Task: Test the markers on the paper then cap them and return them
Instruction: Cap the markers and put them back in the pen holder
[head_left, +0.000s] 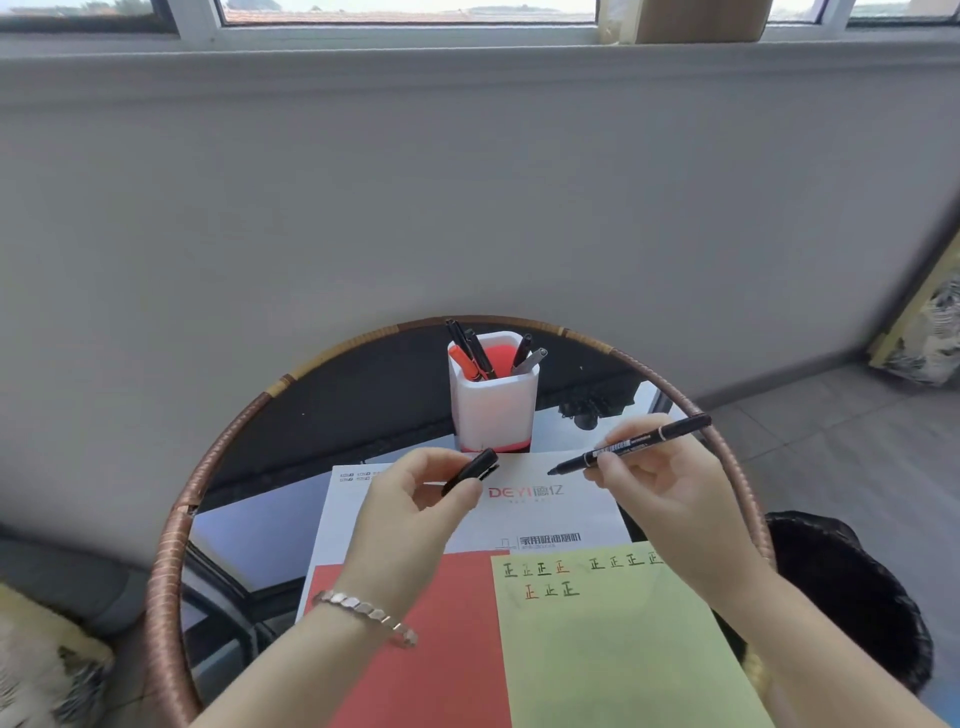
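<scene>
Now, above the round glass surface with the woven brown rim, your left hand pinches a black marker cap between thumb and curled fingers. Just behind it stands the white square pen holder, with several pens inside. Near you lies the yellow-green sheet of paper, with rows of coloured test marks. Your right hand has its fingers wrapped around the uncapped black marker, whose tip points at the cap but stays apart from it.
</scene>
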